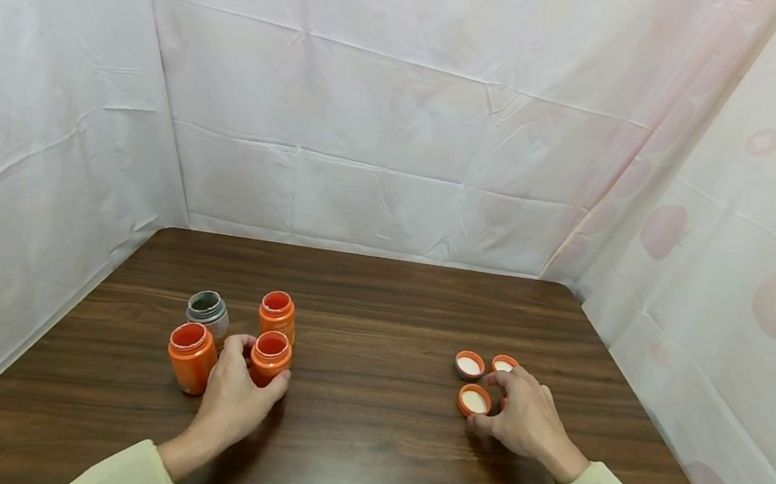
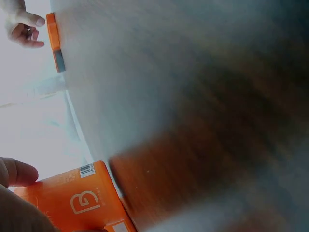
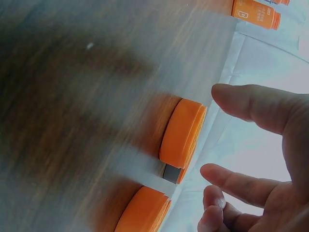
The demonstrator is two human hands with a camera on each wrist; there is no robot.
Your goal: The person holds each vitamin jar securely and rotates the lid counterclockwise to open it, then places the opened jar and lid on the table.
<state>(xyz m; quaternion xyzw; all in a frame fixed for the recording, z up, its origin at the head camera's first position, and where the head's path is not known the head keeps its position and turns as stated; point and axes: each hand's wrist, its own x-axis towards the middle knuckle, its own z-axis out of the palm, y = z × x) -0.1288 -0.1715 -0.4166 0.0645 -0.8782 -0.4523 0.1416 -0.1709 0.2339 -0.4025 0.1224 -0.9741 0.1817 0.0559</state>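
Note:
My left hand point(image 1: 237, 392) grips an open orange bottle point(image 1: 270, 360), thumb on its near right side and fingers around its left. In the left wrist view this bottle point(image 2: 72, 198) shows a white logo and a barcode. My right hand point(image 1: 526, 417) hovers at an upturned orange cap point(image 1: 474, 401), thumb and index finger spread at its edges. The right wrist view shows the fingertips point(image 3: 227, 96) apart from this cap point(image 3: 183, 133). Beside it lie a grey cap with an orange rim point(image 1: 470, 365) and another orange cap point(image 1: 504, 364); a further orange cap is mostly hidden under the hand.
Left of my left hand stand an open orange bottle point(image 1: 191, 359) and an open grey bottle point(image 1: 209, 313). Another orange bottle point(image 1: 278, 313) stands just behind the gripped one. The brown wooden table point(image 1: 380, 313) is bordered by pale hanging sheets point(image 1: 402, 116) at the back and sides.

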